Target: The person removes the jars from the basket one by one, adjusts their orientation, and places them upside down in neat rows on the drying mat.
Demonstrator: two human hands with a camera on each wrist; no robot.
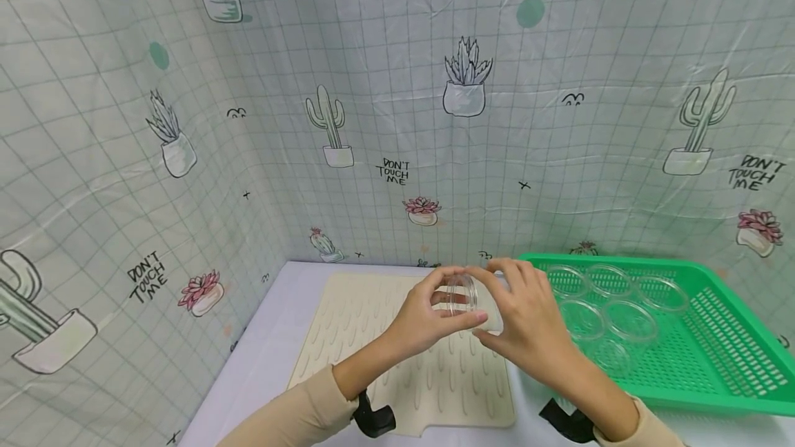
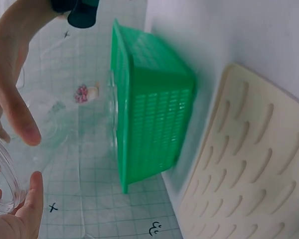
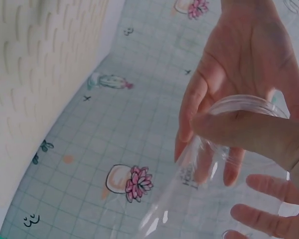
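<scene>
1. Left hand (image 1: 422, 312): thumb and fingers grip a clear lid-like ring (image 1: 462, 294), lower centre of the frame, held up on edge.
2. Right hand (image 1: 528, 309): grip curled round a clear jar (image 3: 189, 199), just beside the ring; pressure can't be told.
3. Ring and jar touching or apart: cannot tell. A slight tilt could leave the rims crooked, and transparent edges make that hard to judge.
4. Slip risk: smooth plastic in a fingertip grip. Either piece could drop onto the beige mat (image 1: 447, 378) or the desk (image 1: 267, 343).
5. Squeeze risk: the jar looks thin-walled; a hard grip could flex it and spoil the fit.
6. Finger risk: right fingertips sit close to the ring and could get pinched or block it.
7. Green basket (image 1: 739, 336), lower right, holds more clear containers (image 1: 632, 319); a wide right-elbow swing could knock it.
</scene>
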